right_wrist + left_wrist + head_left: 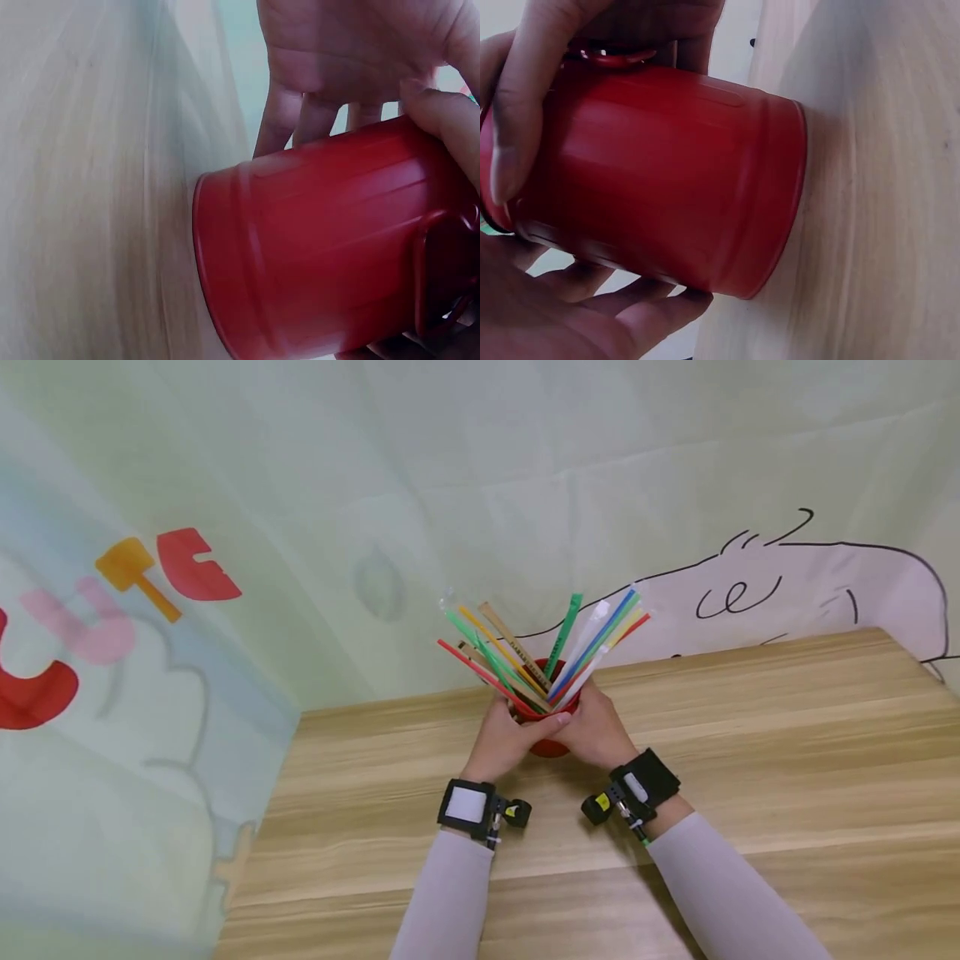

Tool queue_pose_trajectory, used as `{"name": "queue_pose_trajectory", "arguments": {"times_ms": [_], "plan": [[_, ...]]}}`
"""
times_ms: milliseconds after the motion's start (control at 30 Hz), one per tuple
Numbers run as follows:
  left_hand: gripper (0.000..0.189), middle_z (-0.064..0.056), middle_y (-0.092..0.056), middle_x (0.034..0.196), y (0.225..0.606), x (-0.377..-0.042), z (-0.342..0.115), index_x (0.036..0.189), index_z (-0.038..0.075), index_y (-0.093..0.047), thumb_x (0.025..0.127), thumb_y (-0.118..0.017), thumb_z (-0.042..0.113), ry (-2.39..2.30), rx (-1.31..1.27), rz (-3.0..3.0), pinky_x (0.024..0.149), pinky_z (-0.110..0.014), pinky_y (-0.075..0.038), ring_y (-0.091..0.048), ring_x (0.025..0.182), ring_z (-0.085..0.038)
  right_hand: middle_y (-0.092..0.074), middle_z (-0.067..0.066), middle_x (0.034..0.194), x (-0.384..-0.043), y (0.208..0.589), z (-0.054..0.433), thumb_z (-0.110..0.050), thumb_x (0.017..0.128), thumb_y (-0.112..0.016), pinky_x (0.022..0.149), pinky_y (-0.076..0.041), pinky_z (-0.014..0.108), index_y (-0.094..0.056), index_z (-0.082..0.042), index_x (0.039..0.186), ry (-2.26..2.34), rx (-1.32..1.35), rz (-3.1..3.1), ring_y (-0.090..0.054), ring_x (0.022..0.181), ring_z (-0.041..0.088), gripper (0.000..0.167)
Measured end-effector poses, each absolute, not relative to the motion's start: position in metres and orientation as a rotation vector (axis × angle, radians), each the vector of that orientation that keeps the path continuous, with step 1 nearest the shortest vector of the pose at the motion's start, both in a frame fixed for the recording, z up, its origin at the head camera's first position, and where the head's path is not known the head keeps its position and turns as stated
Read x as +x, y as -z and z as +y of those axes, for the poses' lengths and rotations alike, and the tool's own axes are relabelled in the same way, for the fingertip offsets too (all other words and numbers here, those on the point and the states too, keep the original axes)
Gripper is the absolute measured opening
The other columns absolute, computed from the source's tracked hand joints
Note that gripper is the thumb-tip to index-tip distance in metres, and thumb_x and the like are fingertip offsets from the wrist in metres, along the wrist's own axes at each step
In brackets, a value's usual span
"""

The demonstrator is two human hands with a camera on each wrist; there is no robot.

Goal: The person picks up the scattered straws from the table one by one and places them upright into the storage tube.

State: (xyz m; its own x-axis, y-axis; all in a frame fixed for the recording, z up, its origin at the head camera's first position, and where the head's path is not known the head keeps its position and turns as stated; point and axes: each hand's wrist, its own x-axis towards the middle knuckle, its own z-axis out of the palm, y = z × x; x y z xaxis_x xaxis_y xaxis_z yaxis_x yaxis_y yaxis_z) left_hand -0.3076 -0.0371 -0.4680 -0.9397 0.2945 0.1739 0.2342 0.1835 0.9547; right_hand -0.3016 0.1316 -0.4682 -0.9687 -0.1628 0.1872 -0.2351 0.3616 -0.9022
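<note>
A red metal pail [551,749] stands upright, with a fan of long, thin coloured drinking straws [513,652] sticking out of its mouth. Several are in clear wrappers; some are brown with print. My left hand [498,739] grips the pail from the left, its thumb across the near rim and its fingers [656,315] along the side. From the right, my right hand [597,727] holds it, the two thumbs almost meeting at the front. A small wire handle loop [424,277] shows on the pail's right side. The pail's base is right at the tabletop in both wrist views.
The wood-grain table [750,760] stretches out on both sides of the pail. Behind and to the left hangs a pale printed curtain [487,485] with cartoon drawings and coloured letters. Straps with small cameras [596,808] sit on both wrists.
</note>
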Motion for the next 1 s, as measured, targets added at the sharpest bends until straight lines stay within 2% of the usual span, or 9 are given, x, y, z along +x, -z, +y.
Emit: {"name": "queue_pose_trajectory", "arguments": {"times_ms": [267,500,600,833,1000], "plan": [[0.081,0.009,-0.055,0.147,0.4697,-0.3078,-0.0325,0.149,0.034,-0.045,0.081,-0.088,0.045,-1.882,0.439,2.421,0.114,-0.043,-0.046,-0.052,0.136,-0.015,-0.058,0.013,0.146,-0.3004,0.4671,0.1361,-0.027,0.087,-0.084,0.108,-0.050,0.057,-0.032,-0.020,0.156,-1.661,0.368,-2.553,-0.059,0.131,0.033,0.086],[0.075,0.013,-0.058,0.141,0.4705,-0.3065,-0.0310,0.146,0.036,-0.047,0.083,-0.087,0.043,-1.881,0.456,2.400,0.114,-0.043,-0.045,-0.054,0.132,-0.011,-0.060,0.013,0.144,-0.3012,0.4702,0.1385,-0.026,0.085,-0.086,0.110,-0.049,0.056,-0.035,-0.020,0.154,-1.631,0.392,-2.537,-0.060,0.130,0.032,0.086],[0.077,0.014,-0.056,0.144,0.4708,-0.3062,-0.0320,0.147,0.037,-0.045,0.083,-0.087,0.044,-1.876,0.439,2.405,0.114,-0.043,-0.045,-0.053,0.133,-0.011,-0.060,0.012,0.144,-0.3024,0.4717,0.1379,-0.027,0.085,-0.086,0.110,-0.049,0.055,-0.035,-0.020,0.154,-1.624,0.396,-2.539,-0.060,0.130,0.032,0.086],[0.087,0.006,-0.050,0.154,0.4701,-0.3053,-0.0341,0.154,0.037,-0.036,0.083,-0.086,0.047,-1.840,0.376,2.433,0.115,-0.045,-0.046,-0.049,0.140,-0.017,-0.060,0.015,0.144,-0.3033,0.4726,0.1362,-0.027,0.085,-0.086,0.108,-0.050,0.056,-0.035,-0.017,0.154,-1.606,0.398,-2.556,-0.060,0.129,0.033,0.086],[0.079,0.013,-0.054,0.147,0.4712,-0.3051,-0.0368,0.150,0.038,-0.042,0.084,-0.085,0.045,-1.846,0.432,2.426,0.115,-0.042,-0.044,-0.051,0.135,-0.011,-0.060,0.015,0.144,-0.3019,0.4715,0.1332,-0.027,0.086,-0.085,0.107,-0.050,0.056,-0.035,-0.016,0.154,-1.623,0.399,-2.562,-0.060,0.128,0.034,0.085]]}}
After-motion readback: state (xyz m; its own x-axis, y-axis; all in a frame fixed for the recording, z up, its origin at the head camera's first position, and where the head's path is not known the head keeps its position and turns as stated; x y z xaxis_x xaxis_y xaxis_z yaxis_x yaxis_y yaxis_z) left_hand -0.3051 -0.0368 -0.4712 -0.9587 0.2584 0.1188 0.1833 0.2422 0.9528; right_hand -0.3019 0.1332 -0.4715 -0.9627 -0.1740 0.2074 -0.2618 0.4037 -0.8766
